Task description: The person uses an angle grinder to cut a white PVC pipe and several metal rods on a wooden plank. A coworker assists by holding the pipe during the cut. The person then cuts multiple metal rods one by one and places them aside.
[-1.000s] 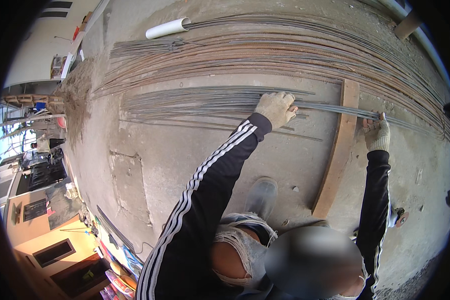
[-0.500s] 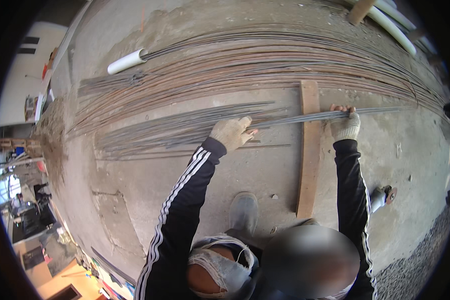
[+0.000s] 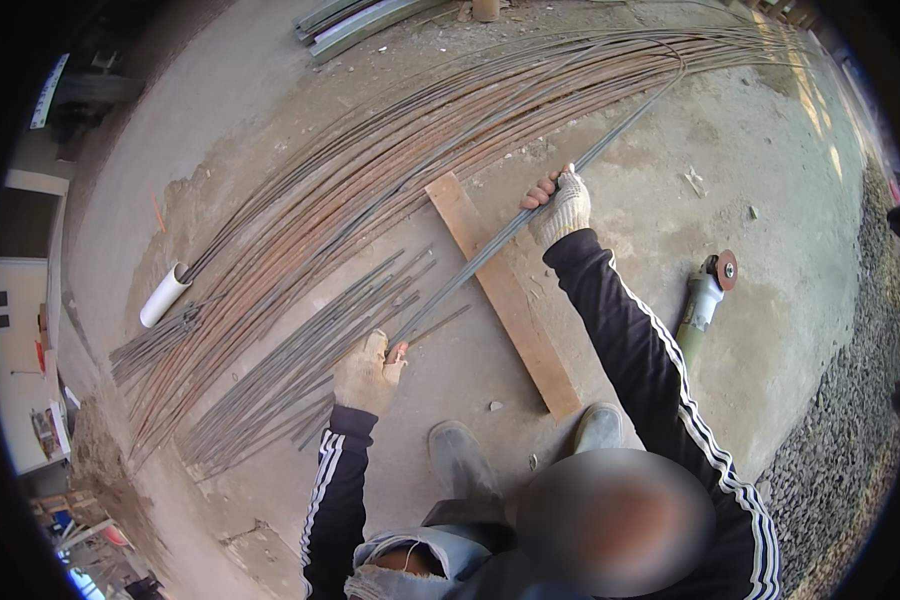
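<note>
- R hand [image 3: 562, 208] clenched round a bundle of thin steel rods [image 3: 490, 250]; L hand [image 3: 368, 378] at bundle's near end, thumb touching, can't tell how firmly it grips.
- Bundle slants up to the R, crossing over a wooden board [image 3: 515, 310]; far end gets near the edge of the long rusty rods [image 3: 370, 170].
- Short cut rods [image 3: 300, 350] lie L of the board, ends uneven, approx. parallel to the long ones.
- Room to move: wide strip of concrete floor [image 3: 760, 160] R of the R hand, out to the gravel [image 3: 830, 440] edge.
- Angle grinder [image 3: 705, 300] on that strip, well apart from both hands, reddish disc up top.
- Materials: gloves knit, off-white, bare fingertips; board flat, straight-edged, brown; held rods grey, slim; long ones rust-brown, gently bowed; gravel coarse, dark grey.
- White plastic pipe [image 3: 165, 296], round-mouthed, w/ rods running into it.
</note>
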The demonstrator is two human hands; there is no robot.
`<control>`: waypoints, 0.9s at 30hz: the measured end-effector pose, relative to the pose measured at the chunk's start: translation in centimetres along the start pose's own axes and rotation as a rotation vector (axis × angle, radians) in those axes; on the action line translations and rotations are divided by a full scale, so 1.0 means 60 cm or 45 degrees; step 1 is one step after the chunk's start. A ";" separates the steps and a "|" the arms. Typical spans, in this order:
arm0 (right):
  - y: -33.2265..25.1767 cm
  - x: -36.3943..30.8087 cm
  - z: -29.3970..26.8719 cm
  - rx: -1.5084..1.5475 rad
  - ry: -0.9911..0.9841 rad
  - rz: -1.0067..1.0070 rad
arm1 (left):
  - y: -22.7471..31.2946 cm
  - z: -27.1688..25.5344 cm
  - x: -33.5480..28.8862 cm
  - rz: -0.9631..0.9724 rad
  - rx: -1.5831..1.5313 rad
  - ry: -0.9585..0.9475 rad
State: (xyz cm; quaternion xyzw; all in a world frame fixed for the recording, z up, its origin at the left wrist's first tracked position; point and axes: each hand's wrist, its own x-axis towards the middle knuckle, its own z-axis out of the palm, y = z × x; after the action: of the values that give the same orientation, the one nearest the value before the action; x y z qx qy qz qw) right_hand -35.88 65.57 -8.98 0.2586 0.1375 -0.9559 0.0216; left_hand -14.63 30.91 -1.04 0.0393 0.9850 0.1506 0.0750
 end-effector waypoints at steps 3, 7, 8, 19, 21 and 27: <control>-0.019 0.025 -0.036 -0.073 -0.019 -0.018 | -0.011 0.010 -0.013 0.063 -0.083 0.012; -0.029 0.036 -0.098 -0.145 0.041 0.035 | -0.027 0.034 -0.042 -0.046 -0.145 -0.142; -0.026 0.035 -0.112 -0.231 -0.004 0.024 | -0.031 0.042 -0.048 -0.050 -0.216 -0.134; -0.012 0.003 -0.123 -0.166 0.195 -0.040 | -0.069 0.086 -0.048 -0.186 -0.487 -0.236; -0.009 0.000 -0.117 -0.179 0.198 -0.075 | -0.064 0.085 -0.046 -0.242 -0.346 -0.228; -0.017 -0.003 -0.096 -0.232 0.297 -0.093 | -0.072 0.073 -0.031 -0.234 -0.375 -0.220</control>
State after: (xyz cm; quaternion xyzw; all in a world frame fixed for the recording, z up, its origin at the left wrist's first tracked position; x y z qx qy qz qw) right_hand -33.03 68.14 -13.38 0.3596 0.2347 -0.9031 -0.0059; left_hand -12.35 27.93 -6.25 -0.0493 0.9416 0.2816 0.1778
